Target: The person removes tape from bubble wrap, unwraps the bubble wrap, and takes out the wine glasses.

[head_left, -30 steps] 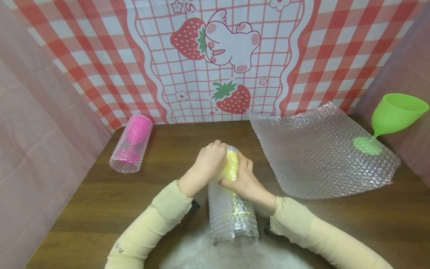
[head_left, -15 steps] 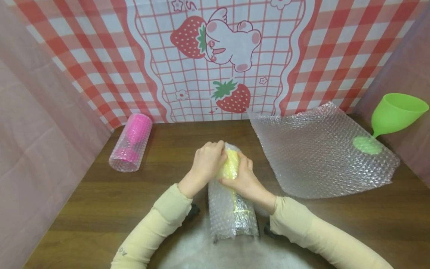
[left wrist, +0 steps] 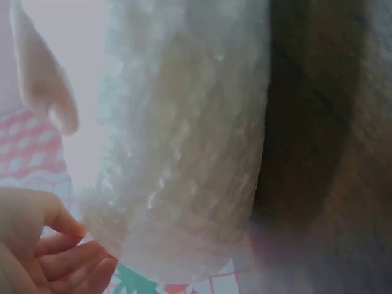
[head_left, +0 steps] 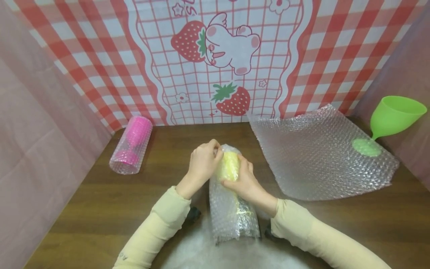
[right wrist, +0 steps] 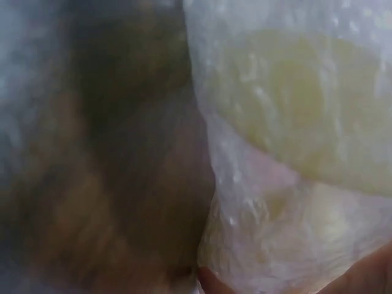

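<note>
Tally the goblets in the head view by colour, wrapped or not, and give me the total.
Pink goblet: 1, wrapped, at the table's far left
Yellow goblet: 1, wrapped, held by the right hand
Green goblet: 1, bowl uncovered, at the right
Total: 3 goblets

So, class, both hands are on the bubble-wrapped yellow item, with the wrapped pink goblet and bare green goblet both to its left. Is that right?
One error: in the head view, the green goblet stands to the right of the yellow item. The rest holds.
</note>
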### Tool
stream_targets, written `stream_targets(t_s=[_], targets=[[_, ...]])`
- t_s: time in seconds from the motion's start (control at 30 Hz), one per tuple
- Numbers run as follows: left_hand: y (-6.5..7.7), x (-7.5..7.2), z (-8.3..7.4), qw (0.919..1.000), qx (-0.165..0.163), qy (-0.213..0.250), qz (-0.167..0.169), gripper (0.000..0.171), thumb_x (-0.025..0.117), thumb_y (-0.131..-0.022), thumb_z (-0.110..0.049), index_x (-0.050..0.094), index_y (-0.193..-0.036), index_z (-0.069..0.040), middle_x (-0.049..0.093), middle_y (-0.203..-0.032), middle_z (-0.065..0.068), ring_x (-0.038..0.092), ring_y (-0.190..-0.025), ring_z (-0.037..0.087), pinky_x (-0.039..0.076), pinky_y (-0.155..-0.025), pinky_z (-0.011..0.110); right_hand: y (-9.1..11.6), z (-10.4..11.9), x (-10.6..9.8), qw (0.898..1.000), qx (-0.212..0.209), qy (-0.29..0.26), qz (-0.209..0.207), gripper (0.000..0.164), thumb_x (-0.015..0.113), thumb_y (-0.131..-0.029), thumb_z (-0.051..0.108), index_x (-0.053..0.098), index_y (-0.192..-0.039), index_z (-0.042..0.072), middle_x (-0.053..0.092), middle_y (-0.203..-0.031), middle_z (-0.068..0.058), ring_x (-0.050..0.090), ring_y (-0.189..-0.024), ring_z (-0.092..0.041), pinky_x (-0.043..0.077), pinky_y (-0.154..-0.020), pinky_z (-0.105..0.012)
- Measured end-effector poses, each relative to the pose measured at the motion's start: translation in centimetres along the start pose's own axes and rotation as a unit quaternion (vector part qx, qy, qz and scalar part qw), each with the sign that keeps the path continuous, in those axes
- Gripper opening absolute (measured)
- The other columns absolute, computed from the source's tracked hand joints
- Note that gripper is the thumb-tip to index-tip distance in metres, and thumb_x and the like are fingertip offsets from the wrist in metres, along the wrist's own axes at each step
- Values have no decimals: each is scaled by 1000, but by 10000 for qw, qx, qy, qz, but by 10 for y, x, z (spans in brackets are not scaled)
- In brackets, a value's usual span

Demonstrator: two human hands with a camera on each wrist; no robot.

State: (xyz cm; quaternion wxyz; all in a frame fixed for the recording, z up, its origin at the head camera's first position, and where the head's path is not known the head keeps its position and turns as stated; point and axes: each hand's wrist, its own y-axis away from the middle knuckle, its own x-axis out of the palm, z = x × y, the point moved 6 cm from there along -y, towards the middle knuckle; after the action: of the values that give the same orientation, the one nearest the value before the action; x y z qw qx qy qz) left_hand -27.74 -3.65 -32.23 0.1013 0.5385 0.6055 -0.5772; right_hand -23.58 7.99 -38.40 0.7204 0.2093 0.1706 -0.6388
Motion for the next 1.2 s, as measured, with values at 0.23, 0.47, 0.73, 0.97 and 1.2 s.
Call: stream_targets(t_s=[0.23, 0.47, 0.73, 0.97, 1.2], targets=[[1, 2, 4, 9968, -297, 663, 346, 9, 56, -84, -13, 63, -85, -8, 64, -81, 4, 60, -72, 17, 52, -65, 30, 0, -3, -2, 9999, 73, -44, 103, 100, 70, -75, 34, 4, -143, 3, 14, -139, -26, 36, -121, -43, 36, -99, -54], [3, 4, 13, 9842, -674, 1493, 673, 12, 54, -85, -11, 63, -93, -9, 62, -92, 4, 60, -83, 16, 51, -72, 28, -1, 1, -9, 9996, 25, -88, 258, 90, 56, -86, 45, 4, -142, -3, 9, -141, -30, 29, -125, -47, 29, -102, -57], [4, 5, 14, 9728, -850, 1957, 903, 32, 53, -79, -5, 58, -110, -8, 58, -106, 7, 53, -98, 19, 46, -86, 33, -4, 12, -21, 9995, 23, 117, 299, 78, 50, -88, 29, 3, -141, -4, 6, -142, -27, 27, -128, -42, 26, -106, -53], [8, 15, 12, 9661, -1097, 2042, 1136, 45, 51, -81, -9, 49, -126, -7, 50, -124, 9, 43, -115, 23, 37, -98, 38, -13, 12, -22, 9995, 120, 228, 205, 86, 57, -81, 27, 4, -142, -3, 6, -143, -28, 30, -125, -42, 29, -104, -52], [12, 27, 17, 9615, -1546, 1773, 1423, 57, 57, -85, -31, 39, -134, -6, 41, -132, 13, 37, -122, 28, 34, -101, 42, -17, 8, -17, 9993, 148, 292, 160, 95, 65, -77, 36, 6, -142, -2, 9, -142, -29, 36, -121, -44, 34, -100, -53]])
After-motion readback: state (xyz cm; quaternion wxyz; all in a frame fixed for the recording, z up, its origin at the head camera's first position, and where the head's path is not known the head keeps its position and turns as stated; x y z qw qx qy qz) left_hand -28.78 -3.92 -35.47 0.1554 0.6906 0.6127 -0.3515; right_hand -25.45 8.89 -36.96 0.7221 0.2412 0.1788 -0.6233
